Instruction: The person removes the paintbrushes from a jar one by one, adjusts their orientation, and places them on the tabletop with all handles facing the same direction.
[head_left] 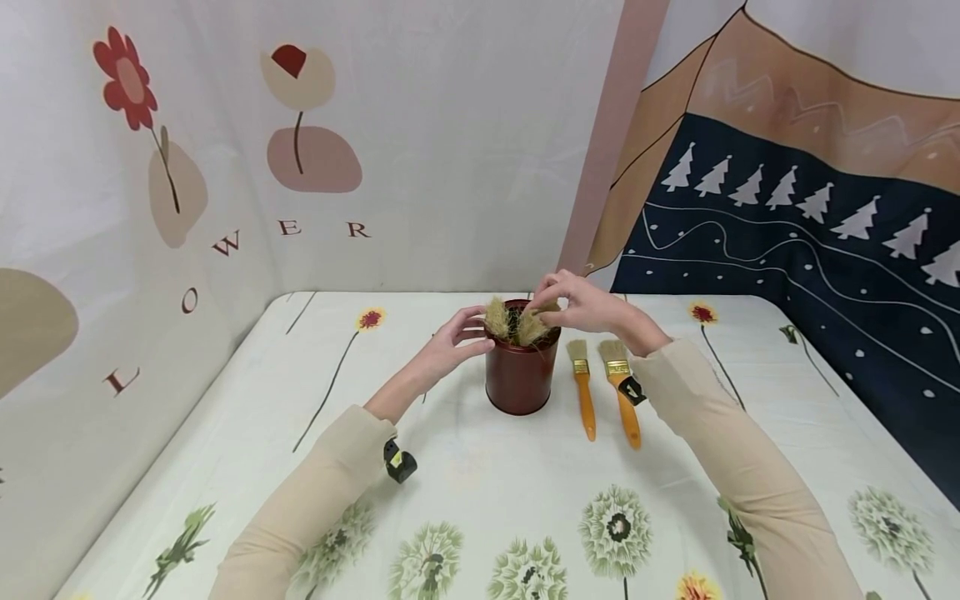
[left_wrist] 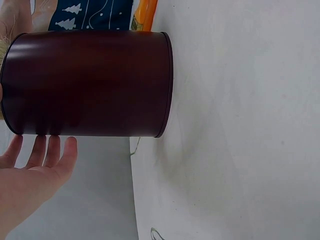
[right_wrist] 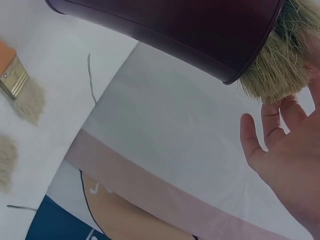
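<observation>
Upright on the table stands a dark red cylindrical pot (head_left: 519, 379), with straw-coloured, grass-like tufts (head_left: 495, 318) rising over its rim. My left hand (head_left: 450, 343) rests at the pot's left side, thumb near the front rim. In the left wrist view its fairly straight fingers (left_wrist: 54, 150) meet the pot wall. Over the right side of the rim, my right hand (head_left: 573, 302) pinches a bristly tuft (head_left: 532, 330) with bent fingers. The right wrist view shows that tuft (right_wrist: 275, 72) hiding some fingertips, while the little finger stands apart.
Two flat paintbrushes lie right of the pot: a narrow one (head_left: 584, 392) and a wider one (head_left: 622, 396), both with orange handles. The wider one is close under the right wrist. A flower-printed cloth (head_left: 465, 500) covers the table, and printed curtains (head_left: 450, 150) hang behind.
</observation>
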